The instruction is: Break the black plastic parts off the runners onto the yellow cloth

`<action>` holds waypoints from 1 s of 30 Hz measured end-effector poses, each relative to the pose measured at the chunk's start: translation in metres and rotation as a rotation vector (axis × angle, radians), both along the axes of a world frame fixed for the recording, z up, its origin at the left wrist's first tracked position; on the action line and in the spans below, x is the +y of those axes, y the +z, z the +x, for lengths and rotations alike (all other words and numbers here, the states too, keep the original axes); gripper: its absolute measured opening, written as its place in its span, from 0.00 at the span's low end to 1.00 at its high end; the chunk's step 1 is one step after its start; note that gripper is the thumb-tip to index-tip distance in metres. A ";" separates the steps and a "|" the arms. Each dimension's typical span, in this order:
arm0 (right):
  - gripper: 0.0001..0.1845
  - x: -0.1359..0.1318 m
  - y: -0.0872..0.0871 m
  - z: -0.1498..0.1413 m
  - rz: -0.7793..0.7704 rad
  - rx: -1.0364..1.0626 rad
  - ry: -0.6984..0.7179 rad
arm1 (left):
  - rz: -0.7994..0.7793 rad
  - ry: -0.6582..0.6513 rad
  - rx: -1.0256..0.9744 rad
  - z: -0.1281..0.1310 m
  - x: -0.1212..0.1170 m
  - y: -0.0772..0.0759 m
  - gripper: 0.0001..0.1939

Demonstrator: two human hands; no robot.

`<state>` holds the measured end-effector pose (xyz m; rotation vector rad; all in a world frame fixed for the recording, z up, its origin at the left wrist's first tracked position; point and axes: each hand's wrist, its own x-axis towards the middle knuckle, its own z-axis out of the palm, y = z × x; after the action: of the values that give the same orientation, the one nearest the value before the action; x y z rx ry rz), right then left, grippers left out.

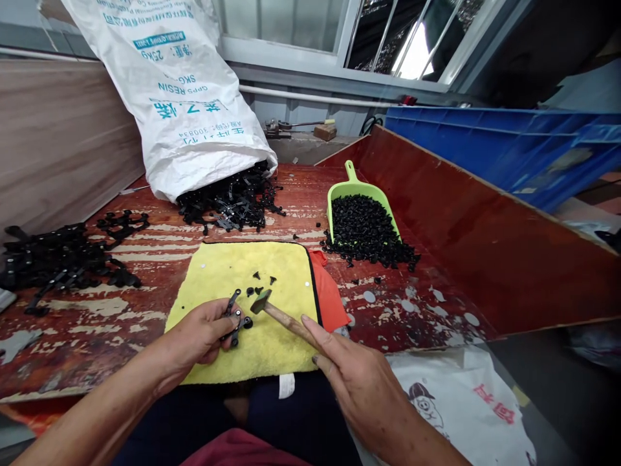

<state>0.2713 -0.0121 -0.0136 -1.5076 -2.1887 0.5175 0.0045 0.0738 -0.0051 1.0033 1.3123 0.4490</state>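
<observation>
My left hand (208, 331) pinches a small black branched plastic part (235, 320) over the yellow cloth (281, 346). In my right hand (352, 369) is the wooden handle of a small hammer (286, 320). The hammer's metal head is low over the cloth, just right of the black part. Several loose black plugs (272, 280) lie on the cloth beyond the hammer head. Some of the black part is hidden behind my left fingers. I cannot tell whether the hammer head touches the cloth.
A green dustpan (350, 169) heaped with black plugs stands at the back right. A white sack (194, 90) spills black parts (233, 200) onto the worn red table (155, 255). Another pile of black parts (63, 259) lies left. A wooden board (485, 239) edges the right side, beside a blue crate (485, 145).
</observation>
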 end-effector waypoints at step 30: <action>0.26 -0.001 0.008 -0.005 0.165 -0.152 0.026 | 0.069 0.046 -0.033 0.002 -0.003 -0.007 0.15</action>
<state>0.2660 -0.0130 -0.0053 -1.4749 -2.3052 0.2301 0.0063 0.0705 -0.0117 1.0209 1.2995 0.5468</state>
